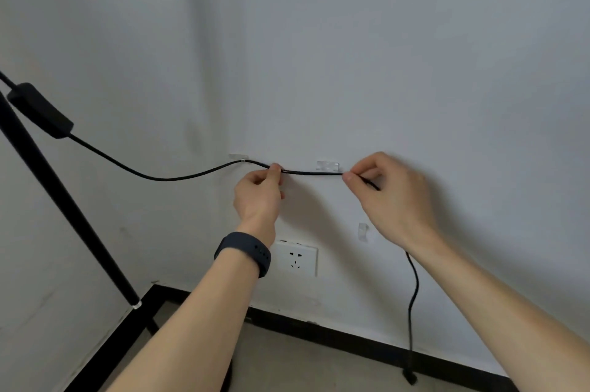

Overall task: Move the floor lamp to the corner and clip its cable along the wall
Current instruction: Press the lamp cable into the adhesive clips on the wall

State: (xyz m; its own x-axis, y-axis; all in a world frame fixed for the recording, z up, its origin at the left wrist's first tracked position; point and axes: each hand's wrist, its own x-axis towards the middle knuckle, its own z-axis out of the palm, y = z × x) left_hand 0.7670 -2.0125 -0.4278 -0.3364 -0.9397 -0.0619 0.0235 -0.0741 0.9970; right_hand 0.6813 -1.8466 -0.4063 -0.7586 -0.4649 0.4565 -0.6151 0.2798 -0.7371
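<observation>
Both hands pinch the black cable [309,172] taut against the wall: the left hand [259,193] just right of one clear clip [238,156], the right hand [388,196] beside another clip [327,165]. The lamp pole [64,200] leans far left.

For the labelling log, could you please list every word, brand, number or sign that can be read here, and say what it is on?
No readable text anywhere in the head view.
Wall socket: only its slot holes, no lettering visible.
Inline switch on the cable: plain black, no marking seen.
Wristband on the left hand: plain dark, no display or print showing.
Clear clips: unmarked.
</observation>
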